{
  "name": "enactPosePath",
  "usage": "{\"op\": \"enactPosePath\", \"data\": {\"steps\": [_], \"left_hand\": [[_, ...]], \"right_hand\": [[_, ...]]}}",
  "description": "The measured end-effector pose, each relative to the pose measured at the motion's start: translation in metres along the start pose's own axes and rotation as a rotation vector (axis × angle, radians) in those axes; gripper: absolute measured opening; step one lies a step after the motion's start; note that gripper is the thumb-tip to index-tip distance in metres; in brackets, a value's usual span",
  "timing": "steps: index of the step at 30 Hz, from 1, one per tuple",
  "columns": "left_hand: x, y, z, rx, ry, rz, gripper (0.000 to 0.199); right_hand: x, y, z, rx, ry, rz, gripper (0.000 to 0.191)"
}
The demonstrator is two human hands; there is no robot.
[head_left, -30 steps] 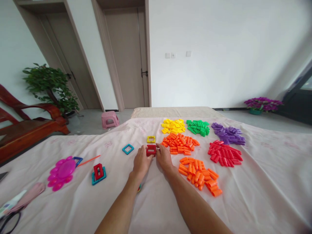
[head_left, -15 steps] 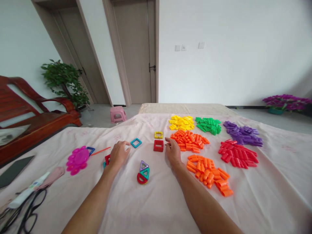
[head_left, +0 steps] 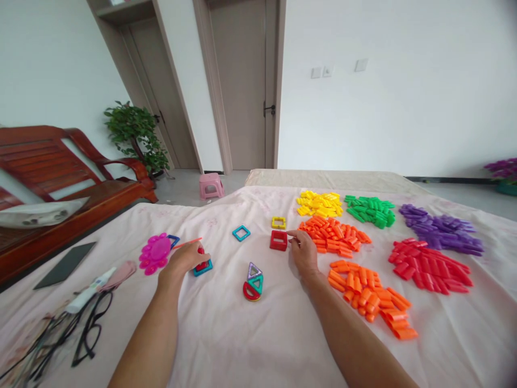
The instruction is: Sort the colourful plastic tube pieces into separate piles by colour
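Left hand at red tile on blue square; fingers close around it, can't tell if pinched. Right hand: thumb and index slightly apart, nothing visible between, index tip at right side of red stack, contact unclear. Yellow square just behind stack. Purple triangle, teal triangle, red semicircle bunched nearer the person.
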State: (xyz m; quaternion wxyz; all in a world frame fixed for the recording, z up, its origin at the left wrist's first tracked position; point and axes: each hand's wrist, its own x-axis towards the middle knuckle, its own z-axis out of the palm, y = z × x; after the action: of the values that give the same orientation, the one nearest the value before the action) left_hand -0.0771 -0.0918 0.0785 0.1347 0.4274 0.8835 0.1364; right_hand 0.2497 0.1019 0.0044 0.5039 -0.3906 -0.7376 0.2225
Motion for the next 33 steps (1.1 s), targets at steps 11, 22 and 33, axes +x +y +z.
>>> {"op": "enactPosePath", "data": {"steps": [11,22,33], "left_hand": [[0.005,0.051,0.029,-0.519,-0.194,0.191,0.019],[0.003,0.057,0.022,-0.703,-0.407,0.205,0.034],[-0.003,0.121,0.04,-1.223,-0.286,0.136,0.053]], "right_hand": [[0.001,-0.006,-0.002,0.026,0.003,-0.022,0.034],[0.0,-0.007,-0.002,0.02,-0.019,-0.017,0.034],[-0.009,-0.041,-0.007,0.174,0.007,-0.101,0.029]]}}
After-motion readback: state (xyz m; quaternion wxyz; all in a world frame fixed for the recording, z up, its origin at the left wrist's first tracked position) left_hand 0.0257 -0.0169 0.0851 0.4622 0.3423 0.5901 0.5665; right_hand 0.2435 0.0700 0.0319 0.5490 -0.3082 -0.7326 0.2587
